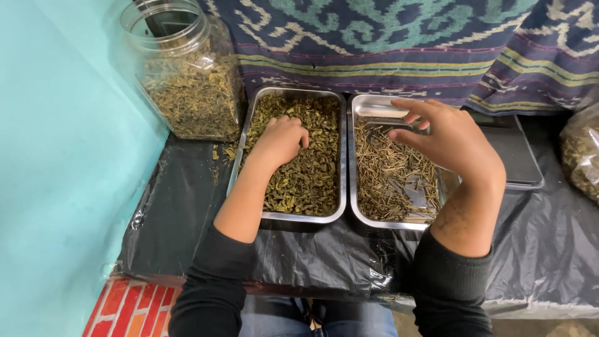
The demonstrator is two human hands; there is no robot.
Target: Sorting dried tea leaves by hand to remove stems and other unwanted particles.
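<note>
Two steel trays lie side by side on black plastic sheeting. The left tray (341, 187) is full of dried green leaves (309, 181); my left hand (279, 141) rests in them, fingers curled down into the pile. The right tray (368, 107) holds thin dried stems (390, 178) with bare metal showing. My right hand (452, 140) hovers over that tray, thumb and forefinger pinched close together; whether a stem sits between them I cannot tell.
A clear plastic jar (187, 75) of dried leaves stands open at the back left beside a turquoise wall (62, 156). A dark flat tray (515, 156) and a plastic bag of leaves (583, 156) lie at right. Patterned cloth (405, 50) hangs behind.
</note>
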